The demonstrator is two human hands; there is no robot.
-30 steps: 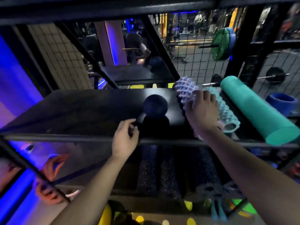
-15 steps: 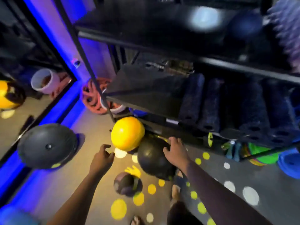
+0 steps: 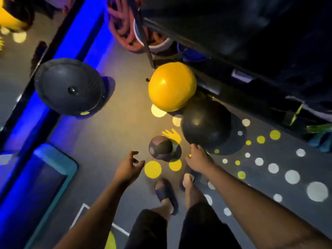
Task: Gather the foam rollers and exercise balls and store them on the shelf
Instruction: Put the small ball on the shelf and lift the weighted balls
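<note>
Three balls lie on the floor by the dark shelf [image 3: 251, 42]: a yellow ball [image 3: 171, 86] against its post, a big black ball [image 3: 205, 124] beside it, and a small dark medicine ball [image 3: 160, 147] nearest me. My left hand [image 3: 128, 167] hovers open, fingers curled, just left of the small ball. My right hand [image 3: 198, 159] is open just below the black ball's near edge, to the right of the small ball. Neither hand holds anything. The shelf's boards are dark and blurred.
A black dome trainer [image 3: 69, 86] sits at the left by a blue-lit mirror edge. A teal-edged step [image 3: 48, 180] lies at lower left. Red coiled bands [image 3: 124, 24] rest near the shelf post. My sandalled feet [image 3: 166, 193] stand just behind the small ball.
My view has swung from the upper shelf down to the floor. My right hand came off the spiky roller, touched the black ball, and now sits lower beside the small ball.
</note>
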